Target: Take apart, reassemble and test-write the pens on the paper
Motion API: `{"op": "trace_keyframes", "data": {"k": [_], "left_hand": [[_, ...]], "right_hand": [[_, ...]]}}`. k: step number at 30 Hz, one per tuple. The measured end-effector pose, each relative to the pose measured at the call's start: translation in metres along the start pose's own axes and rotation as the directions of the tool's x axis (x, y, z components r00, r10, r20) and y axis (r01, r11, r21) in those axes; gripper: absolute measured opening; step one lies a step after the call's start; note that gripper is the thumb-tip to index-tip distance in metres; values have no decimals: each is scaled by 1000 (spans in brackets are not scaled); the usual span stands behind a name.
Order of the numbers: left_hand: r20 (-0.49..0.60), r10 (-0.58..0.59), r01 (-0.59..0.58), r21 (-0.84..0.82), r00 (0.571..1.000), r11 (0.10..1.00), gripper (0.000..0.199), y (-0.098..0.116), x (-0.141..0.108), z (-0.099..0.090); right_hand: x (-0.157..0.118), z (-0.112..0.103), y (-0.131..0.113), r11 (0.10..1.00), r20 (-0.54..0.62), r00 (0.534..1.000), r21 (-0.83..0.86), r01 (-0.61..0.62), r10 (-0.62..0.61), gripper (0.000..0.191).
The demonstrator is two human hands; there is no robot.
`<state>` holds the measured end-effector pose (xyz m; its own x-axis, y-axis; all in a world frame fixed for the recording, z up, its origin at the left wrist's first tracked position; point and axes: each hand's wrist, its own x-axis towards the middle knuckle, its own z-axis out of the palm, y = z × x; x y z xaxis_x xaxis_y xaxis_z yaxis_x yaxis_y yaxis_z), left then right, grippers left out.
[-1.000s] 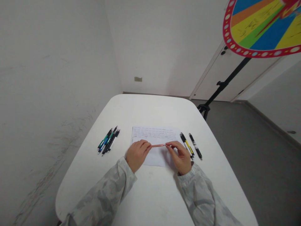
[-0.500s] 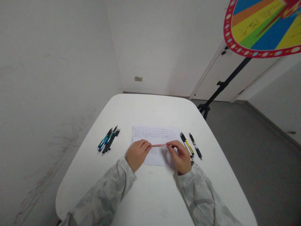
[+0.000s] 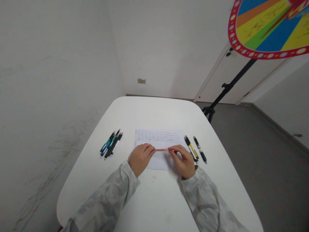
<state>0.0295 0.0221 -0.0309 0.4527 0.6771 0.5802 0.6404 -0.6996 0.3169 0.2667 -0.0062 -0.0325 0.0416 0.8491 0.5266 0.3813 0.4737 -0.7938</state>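
Over the sheet of paper, a slim pink pen (image 3: 161, 149) is held level between my two hands. My left hand (image 3: 142, 158) is closed round the pen's left end, which its fingers hide. The thumb and fingertips of my right hand (image 3: 182, 160) pinch the right end, covering the tip. Beneath both hands lies the white paper (image 3: 156, 162), with rows of handwriting across its upper part.
On the white table (image 3: 154, 112), several dark, green and blue pens (image 3: 111, 144) lie bunched at the left. Right of the paper lie black, white and yellow pens (image 3: 192, 149) and a separate black pen (image 3: 200, 149). A colourful wheel (image 3: 267, 29) stands on a tripod beyond.
My right hand has shifted slightly left, up against the pink barrel. The thin part visible between barrel and fingertips before is now covered. My left hand has barely moved.
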Motion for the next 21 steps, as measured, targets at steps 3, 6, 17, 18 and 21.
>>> {"op": "trace_keyframes", "data": {"k": [3, 6, 17, 18, 21], "left_hand": [[3, 9, -9, 15, 1000, 1000, 19, 0, 0, 0], [1, 24, -24, 24, 1000, 999, 17, 0, -1, 1], [-2, 75, -75, 13, 997, 997, 17, 2, 1, 1], [-3, 85, -85, 9, 996, 996, 17, 2, 1, 1], [5, 91, -91, -4, 996, 996, 17, 3, 1, 1]], "right_hand": [[0, 0, 1, 1000, 8, 1000, -2, -13, 13, 11], [1, 0, 3, 999, 14, 1000, -23, -25, 25, 11], [1, 2, -6, 998, 131, 990, -28, -48, 52, 29], [1, 3, -5, 998, 135, 989, -33, -54, 58, 31], [-1, 4, 0, 993, 138, 988, -111, -51, 66, 41]]}}
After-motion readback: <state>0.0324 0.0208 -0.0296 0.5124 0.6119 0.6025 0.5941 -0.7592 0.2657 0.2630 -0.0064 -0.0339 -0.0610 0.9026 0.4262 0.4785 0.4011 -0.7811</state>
